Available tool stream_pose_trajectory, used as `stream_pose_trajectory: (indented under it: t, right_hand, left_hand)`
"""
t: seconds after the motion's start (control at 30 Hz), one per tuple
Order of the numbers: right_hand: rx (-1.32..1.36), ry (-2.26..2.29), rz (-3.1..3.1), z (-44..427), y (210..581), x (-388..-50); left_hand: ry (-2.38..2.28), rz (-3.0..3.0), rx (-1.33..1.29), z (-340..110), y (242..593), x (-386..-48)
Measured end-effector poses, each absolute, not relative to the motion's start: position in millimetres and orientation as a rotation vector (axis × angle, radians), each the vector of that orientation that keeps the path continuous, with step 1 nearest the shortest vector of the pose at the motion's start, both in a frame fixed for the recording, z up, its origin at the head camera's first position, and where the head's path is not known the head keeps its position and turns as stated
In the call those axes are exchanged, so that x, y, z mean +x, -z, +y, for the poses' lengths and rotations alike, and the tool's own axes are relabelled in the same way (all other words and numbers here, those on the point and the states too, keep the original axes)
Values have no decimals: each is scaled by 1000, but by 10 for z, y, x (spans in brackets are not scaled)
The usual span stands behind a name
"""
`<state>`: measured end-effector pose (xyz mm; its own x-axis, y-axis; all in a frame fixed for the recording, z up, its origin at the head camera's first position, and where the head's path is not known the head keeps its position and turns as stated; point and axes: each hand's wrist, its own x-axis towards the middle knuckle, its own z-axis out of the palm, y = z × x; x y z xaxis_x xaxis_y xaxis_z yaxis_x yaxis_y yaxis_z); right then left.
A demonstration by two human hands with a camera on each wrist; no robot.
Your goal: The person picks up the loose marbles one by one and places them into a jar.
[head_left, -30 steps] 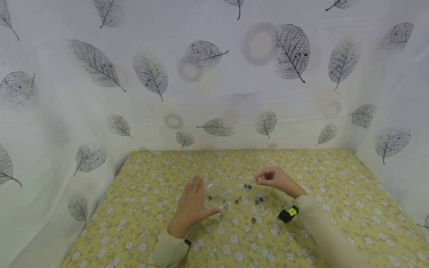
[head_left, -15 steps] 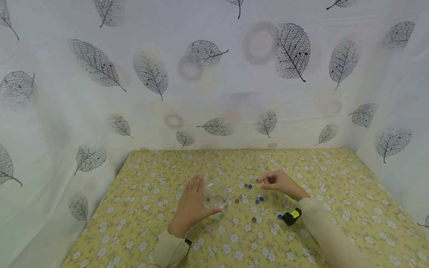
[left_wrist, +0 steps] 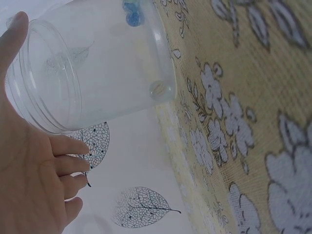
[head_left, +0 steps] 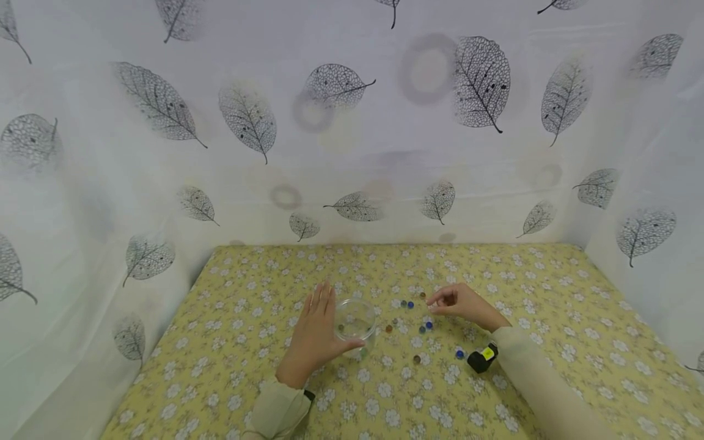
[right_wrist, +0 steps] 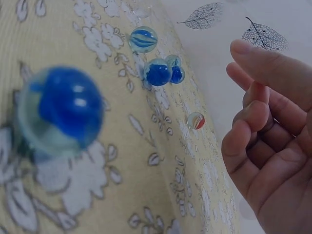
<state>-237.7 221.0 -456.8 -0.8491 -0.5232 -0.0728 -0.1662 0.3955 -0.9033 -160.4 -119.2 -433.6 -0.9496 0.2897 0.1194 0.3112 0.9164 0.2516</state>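
A clear round jar point(head_left: 367, 338) stands upright beside the left hand point(head_left: 315, 337). In the left wrist view this hand point(left_wrist: 31, 170) lies against the mouth of the jar point(left_wrist: 105, 73), its fingers straight on one side and its thumb at the rim. Several marbles lie inside, among them a blue one point(left_wrist: 133, 18) and a clear one point(left_wrist: 160, 90). The right hand point(head_left: 466, 307) hovers over the table, fingers bent, thumb apart, holding nothing. Just beyond its fingertips rests a red-streaked marble point(head_left: 423, 295). The right wrist view shows that marble point(right_wrist: 196, 120) left of the hand point(right_wrist: 280, 131).
Loose marbles are scattered between jar and right hand: blue ones point(head_left: 410, 305) point(head_left: 429, 326), an orange one point(head_left: 388, 329) and a brown one point(head_left: 417, 359). Another blue marble point(head_left: 459, 354) lies by the right wrist camera. A leaf-print curtain point(head_left: 352, 146) hangs behind the flowered tablecloth point(head_left: 247, 366).
The right hand has let go of the small reddish marble, which now lies on the cloth, and has drawn back slightly to the right. The left hand has stayed by the jar.
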Motion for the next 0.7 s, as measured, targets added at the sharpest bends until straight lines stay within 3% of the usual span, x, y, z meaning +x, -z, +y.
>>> stream_pose_trajectory:
  t: [0.7]
  right_hand:
    - [-755,1327,2287,2244,4770,-2413]
  left_hand:
    - [393,-2985,-476,-1190,4342,-1605]
